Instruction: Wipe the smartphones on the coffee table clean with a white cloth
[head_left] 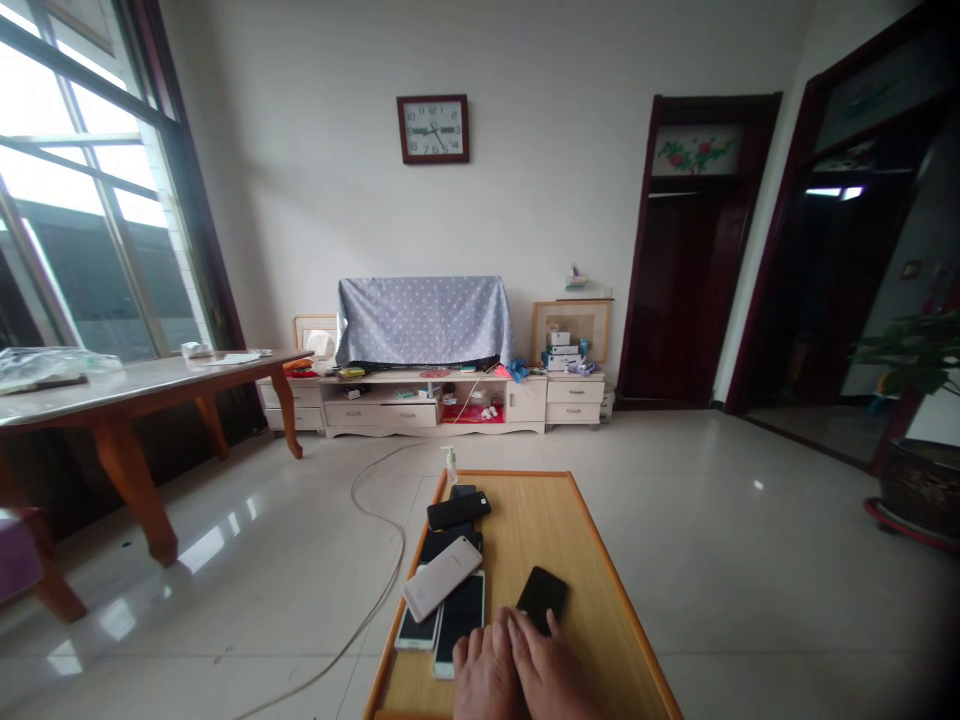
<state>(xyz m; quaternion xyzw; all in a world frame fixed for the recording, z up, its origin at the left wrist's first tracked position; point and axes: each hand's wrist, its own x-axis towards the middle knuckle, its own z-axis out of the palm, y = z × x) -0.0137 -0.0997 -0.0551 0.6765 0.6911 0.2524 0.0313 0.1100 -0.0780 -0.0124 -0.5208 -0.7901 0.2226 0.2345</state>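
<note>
My left hand (486, 670) and my right hand (546, 668) lie side by side, fingers flat, on a low wooden table (592, 590) at the bottom of the view. My right fingertips touch the near end of a black phone (541, 597). My left fingertips rest by a phone with a white frame (459, 620). A pinkish phone (441, 577) lies face down across a pile of several phones, with more black phones (458, 510) farther up the left side. A small pump bottle (451, 464) stands at the table's far left corner.
A white cable (379, 520) snakes over the glossy tiled floor to a TV cabinet (435, 400) with a cloth-covered set. A long wooden table (112, 385) stands left by the window. Dark doorways (690, 290) and a potted plant (919, 430) are on the right.
</note>
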